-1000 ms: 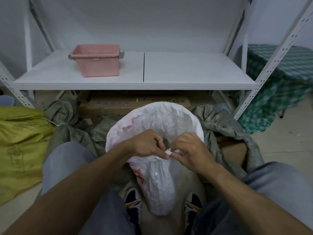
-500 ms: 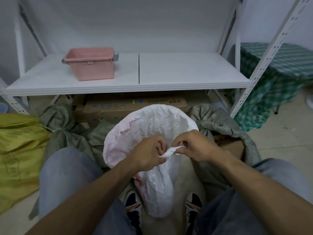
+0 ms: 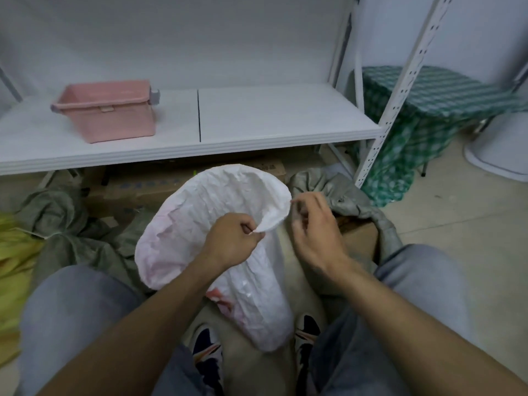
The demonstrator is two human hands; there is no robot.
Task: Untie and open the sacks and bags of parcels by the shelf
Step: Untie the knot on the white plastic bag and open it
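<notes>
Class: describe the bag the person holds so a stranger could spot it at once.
By the white metal shelf, look to the floor between the person's knees: a crinkled white plastic bag, pinched by the left hand. Its neighbours are grey-green sacks and a yellow sack; it alone is white.

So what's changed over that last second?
The right hand let go of the twisted neck of the white bag and drew away to the right, now loosely open. The left hand still pinches the neck. The pink bin stays on the shelf.
</notes>
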